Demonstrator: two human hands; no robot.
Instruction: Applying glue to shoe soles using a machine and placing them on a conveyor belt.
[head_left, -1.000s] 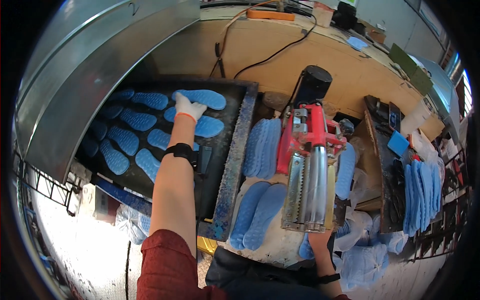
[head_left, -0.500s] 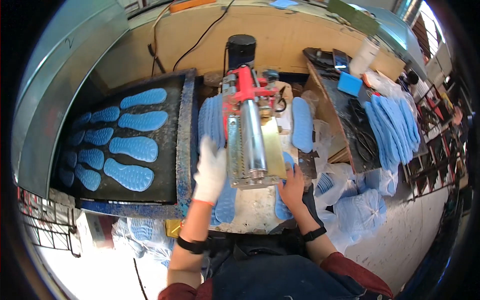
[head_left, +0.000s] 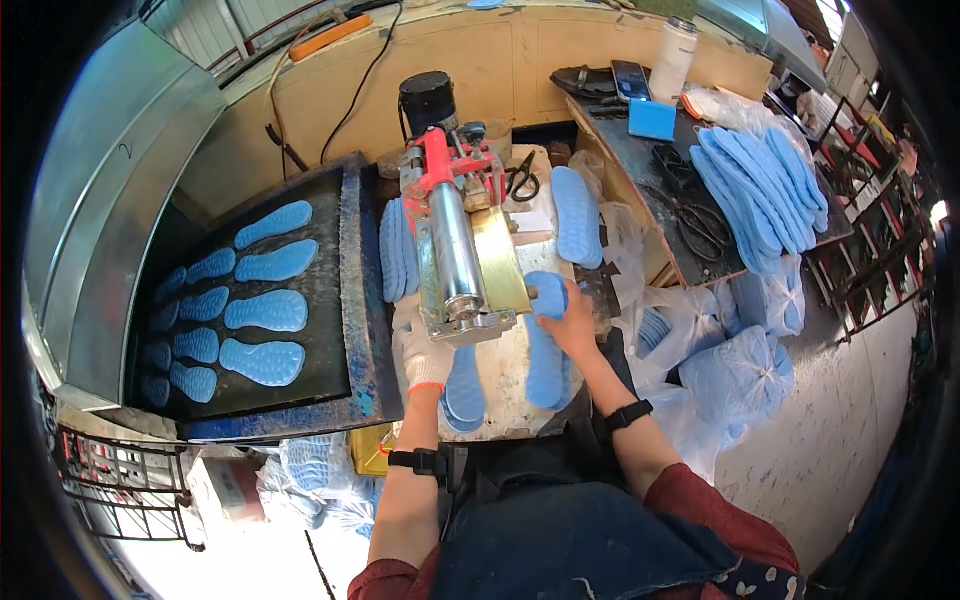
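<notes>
A red and silver roller machine (head_left: 456, 240) stands on the worktop in front of me. At its right side my right hand (head_left: 572, 325) grips a light-blue insole (head_left: 545, 290), thumb on the near side, the insole's edge touching the machine. Under that hand more blue insoles (head_left: 544, 375) lie stacked. My left hand (head_left: 420, 350), in a white glove, is at the machine's left side, its fingers partly hidden by the machine. Just below it lies another small pile of insoles (head_left: 463, 390). Behind it, several insoles (head_left: 397, 250) stand in a stack.
Rows of insoles lie on a dark conveyor belt (head_left: 300, 370) at left. One insole (head_left: 577, 215) rests beyond the machine, near black scissors (head_left: 522, 178). A side table (head_left: 690, 255) at right bears an insole pile (head_left: 760, 190), a phone (head_left: 630, 80) and a white bottle (head_left: 674, 60). Bagged insoles (head_left: 735, 395) stand below.
The view has turned slightly to the right. My left hand has come nearer from the left stack to the machine. My right hand has an insole raised at the machine's right side.
</notes>
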